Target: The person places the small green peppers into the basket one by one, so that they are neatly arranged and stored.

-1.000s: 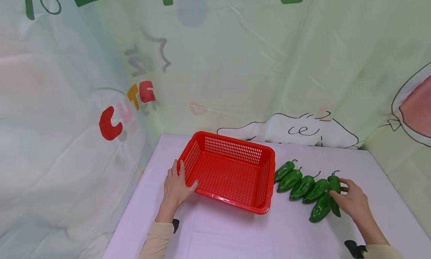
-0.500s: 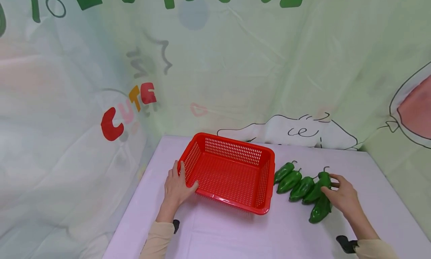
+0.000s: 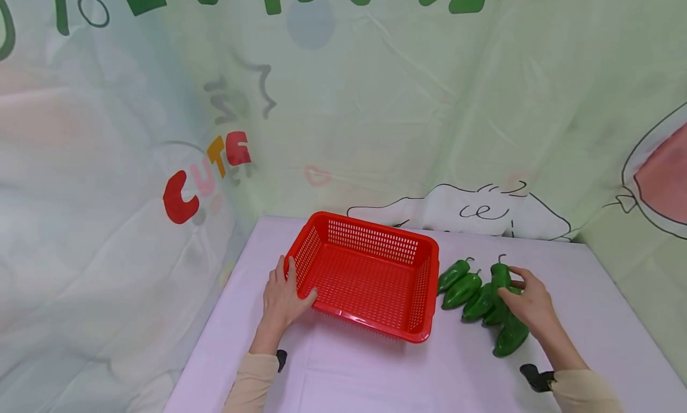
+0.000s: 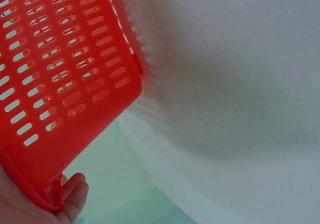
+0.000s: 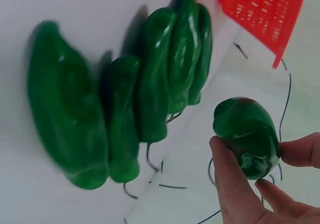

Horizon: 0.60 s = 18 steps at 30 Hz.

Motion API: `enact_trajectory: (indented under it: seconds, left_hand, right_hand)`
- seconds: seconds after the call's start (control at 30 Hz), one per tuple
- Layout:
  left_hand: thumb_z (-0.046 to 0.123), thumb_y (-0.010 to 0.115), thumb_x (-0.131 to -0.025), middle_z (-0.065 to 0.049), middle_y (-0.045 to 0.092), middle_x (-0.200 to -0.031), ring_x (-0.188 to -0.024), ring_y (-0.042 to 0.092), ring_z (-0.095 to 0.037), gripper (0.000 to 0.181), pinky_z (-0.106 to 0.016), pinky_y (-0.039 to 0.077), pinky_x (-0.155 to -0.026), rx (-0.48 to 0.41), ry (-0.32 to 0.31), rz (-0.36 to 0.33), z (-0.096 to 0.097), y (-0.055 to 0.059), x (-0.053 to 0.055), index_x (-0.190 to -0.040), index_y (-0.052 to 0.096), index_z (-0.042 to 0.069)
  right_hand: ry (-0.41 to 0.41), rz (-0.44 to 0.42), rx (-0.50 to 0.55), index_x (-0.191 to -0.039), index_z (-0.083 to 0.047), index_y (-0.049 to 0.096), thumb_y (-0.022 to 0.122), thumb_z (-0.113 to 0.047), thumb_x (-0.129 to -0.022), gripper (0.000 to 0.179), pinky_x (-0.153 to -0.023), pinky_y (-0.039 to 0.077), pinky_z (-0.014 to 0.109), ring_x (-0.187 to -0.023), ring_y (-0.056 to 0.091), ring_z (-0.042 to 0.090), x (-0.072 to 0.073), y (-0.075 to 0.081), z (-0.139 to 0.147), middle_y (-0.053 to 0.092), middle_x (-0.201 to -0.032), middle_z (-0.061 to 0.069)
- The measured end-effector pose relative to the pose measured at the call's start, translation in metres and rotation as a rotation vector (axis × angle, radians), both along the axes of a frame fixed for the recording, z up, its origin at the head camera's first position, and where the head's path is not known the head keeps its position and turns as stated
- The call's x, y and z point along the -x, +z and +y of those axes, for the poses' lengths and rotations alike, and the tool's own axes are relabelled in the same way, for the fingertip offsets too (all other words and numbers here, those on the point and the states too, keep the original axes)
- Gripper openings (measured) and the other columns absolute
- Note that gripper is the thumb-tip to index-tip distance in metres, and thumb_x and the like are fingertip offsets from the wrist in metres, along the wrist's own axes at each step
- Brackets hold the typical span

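A red plastic basket (image 3: 370,282) with slotted walls stands on the table. At its front left corner, my left hand (image 3: 284,297) grips the rim; in the left wrist view the fingertips (image 4: 75,196) come round the rim beside the perforated wall (image 4: 65,74). To the right of the basket, my right hand (image 3: 528,297) pinches a green pepper (image 3: 500,276) between thumb and fingers, above the row of other peppers. Seen end-on in the right wrist view, the held pepper (image 5: 247,136) is clear of the table. The nearest lying pepper (image 3: 511,335) is partly covered by the hand.
Several green peppers (image 5: 65,109) lie side by side on the pale tablecloth (image 3: 354,377), the leftmost pepper (image 3: 453,275) close to the basket's right wall. Printed cloth walls (image 3: 376,115) enclose the table's back and sides.
My right hand has lifted the pepper from the right end of the row and carried it left over the others. The left hand and the basket keep their place.
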<state>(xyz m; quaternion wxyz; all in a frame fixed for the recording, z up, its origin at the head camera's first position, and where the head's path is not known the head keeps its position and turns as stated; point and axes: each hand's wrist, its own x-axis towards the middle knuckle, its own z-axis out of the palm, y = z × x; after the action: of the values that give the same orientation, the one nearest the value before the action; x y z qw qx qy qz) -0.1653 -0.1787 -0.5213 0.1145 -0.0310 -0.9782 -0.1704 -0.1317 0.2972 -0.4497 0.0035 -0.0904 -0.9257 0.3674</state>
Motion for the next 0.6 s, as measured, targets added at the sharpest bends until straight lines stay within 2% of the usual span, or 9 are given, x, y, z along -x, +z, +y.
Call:
enact_trajectory:
  seconds: [0.27,0.5,0.6]
  left_hand:
    - [0.052,0.058,-0.081,-0.025,0.025,-0.154,-0.122,0.041,-0.037,0.094,-0.049,0.046,-0.095,-0.005,0.001,-0.004,0.000,0.000,0.000,-0.151,0.030,-0.004]
    - [0.052,0.058,-0.081,-0.024,0.025,-0.155,-0.122,0.040,-0.037,0.094,-0.049,0.045,-0.096,-0.004,0.004,-0.020,0.000,-0.001,0.000,-0.152,0.029,-0.003]
    - [0.052,0.058,-0.081,-0.024,0.025,-0.154,-0.122,0.040,-0.037,0.094,-0.049,0.046,-0.096,-0.006,0.008,-0.011,0.000,-0.001,0.000,-0.152,0.030,-0.003]
  right_hand:
    - [0.016,0.003,0.037,-0.147,0.014,0.025,0.054,-0.011,-0.094,0.066,-0.075,0.054,0.049,-0.111,0.051,0.056,0.009,0.009,-0.023,0.042,-0.131,0.046]
    - [0.036,-0.001,0.079,-0.148,0.013,0.025,0.054,-0.012,-0.094,0.066,-0.066,0.054,0.035,-0.106,0.057,0.051,0.018,0.014,-0.040,0.041,-0.132,0.045]
    - [0.048,-0.008,0.090,-0.149,0.011,0.026,0.054,-0.014,-0.095,0.065,-0.067,0.054,0.036,-0.106,0.058,0.049,0.022,0.017,-0.050,0.042,-0.134,0.043]
